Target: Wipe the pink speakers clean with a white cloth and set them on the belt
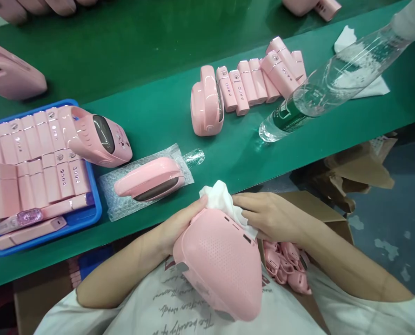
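Observation:
A pink plastic housing [221,267] with a perforated face rests against my chest, below the table edge. My left hand [179,223] is closed around its left upper edge. My right hand [268,216] presses a white cloth [219,197] onto the housing's top edge, fingers closed on the cloth. Just beyond my hands, a second pink housing [150,181] lies on a sheet of bubble wrap [123,204] on the green table [158,116].
A blue tray [89,216] at left holds several pink rectangular parts and one housing [101,137]. More pink parts [259,79] and a housing [206,102] lie mid-table. A clear water bottle [326,86] lies tilted at right. A cardboard box of pink pieces [287,267] sits by my right arm.

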The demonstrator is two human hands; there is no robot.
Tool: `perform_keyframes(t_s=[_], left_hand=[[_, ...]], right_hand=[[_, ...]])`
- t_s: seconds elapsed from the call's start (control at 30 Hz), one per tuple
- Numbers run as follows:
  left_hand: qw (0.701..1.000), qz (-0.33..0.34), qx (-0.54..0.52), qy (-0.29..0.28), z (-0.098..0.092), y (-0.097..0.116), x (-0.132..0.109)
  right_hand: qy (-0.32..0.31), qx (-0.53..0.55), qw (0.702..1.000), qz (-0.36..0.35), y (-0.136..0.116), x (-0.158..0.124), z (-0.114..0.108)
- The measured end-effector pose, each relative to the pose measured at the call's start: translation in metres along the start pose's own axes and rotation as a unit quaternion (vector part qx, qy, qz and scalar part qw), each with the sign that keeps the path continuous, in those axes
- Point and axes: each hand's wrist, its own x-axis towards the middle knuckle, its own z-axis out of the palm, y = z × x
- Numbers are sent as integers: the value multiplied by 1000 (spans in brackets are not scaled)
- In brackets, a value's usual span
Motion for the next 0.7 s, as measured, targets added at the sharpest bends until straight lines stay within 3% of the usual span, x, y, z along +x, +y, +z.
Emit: perform_keyframes(t_s=[0.13, 0.3, 0.7], left_hand=[[999, 23, -1, 48, 1, -2, -1], [998, 46, 36, 17, 7, -4, -6], [989, 79, 122, 19, 4, -2, -10]], right_hand=[[3, -52, 997, -54, -2, 2, -1], [41, -33, 997, -62, -8, 0, -2], [16, -58, 998, -32, -14, 1, 0]])
